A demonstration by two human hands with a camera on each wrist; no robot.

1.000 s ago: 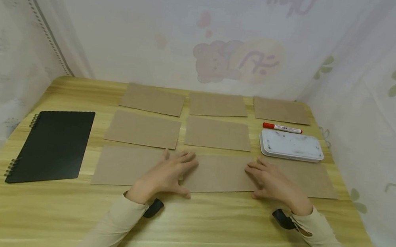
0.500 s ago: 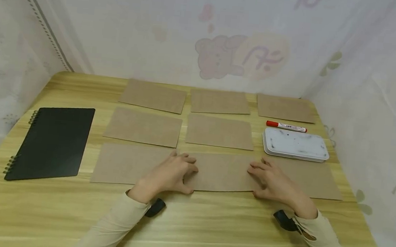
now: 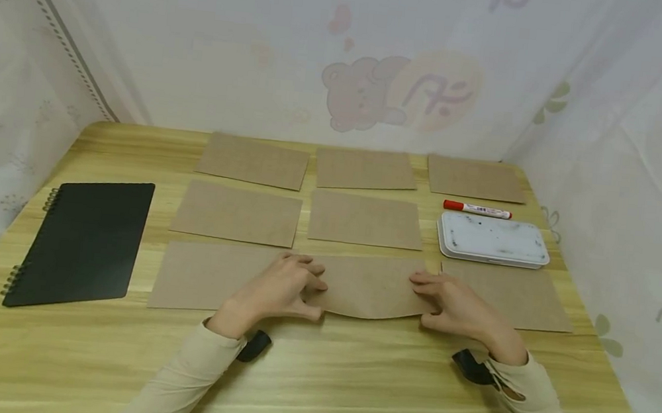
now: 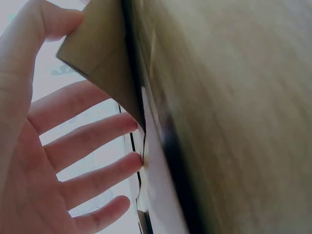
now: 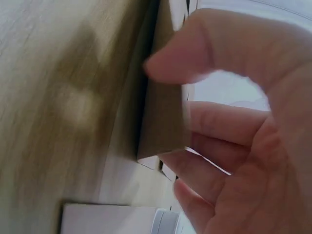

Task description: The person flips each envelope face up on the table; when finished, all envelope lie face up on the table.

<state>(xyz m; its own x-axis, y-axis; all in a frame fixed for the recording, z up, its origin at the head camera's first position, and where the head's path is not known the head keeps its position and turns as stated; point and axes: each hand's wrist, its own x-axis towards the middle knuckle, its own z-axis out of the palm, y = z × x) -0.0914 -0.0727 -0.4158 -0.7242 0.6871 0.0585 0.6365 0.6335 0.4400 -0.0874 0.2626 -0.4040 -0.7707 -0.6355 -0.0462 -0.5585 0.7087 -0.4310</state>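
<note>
A home craft desk [image 3: 313,391], walled by cartoon-printed curtains [image 3: 402,93].

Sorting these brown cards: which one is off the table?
The middle card of the near row, pinched by the left hand and right hand; its front edge bows up, the others lie flat.

Eight brown cards [image 3: 364,219], perhaps; one black notebook [image 3: 81,242], one red marker [image 3: 477,209], one white tin [image 3: 492,239].

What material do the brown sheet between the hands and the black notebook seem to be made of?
Brown sheet: probably thin kraft card, matte; its near edge bows as the left hand and right hand pinch it. Black notebook: smooth matte cover, plastic or coated card, with spiral wire binding.
</note>
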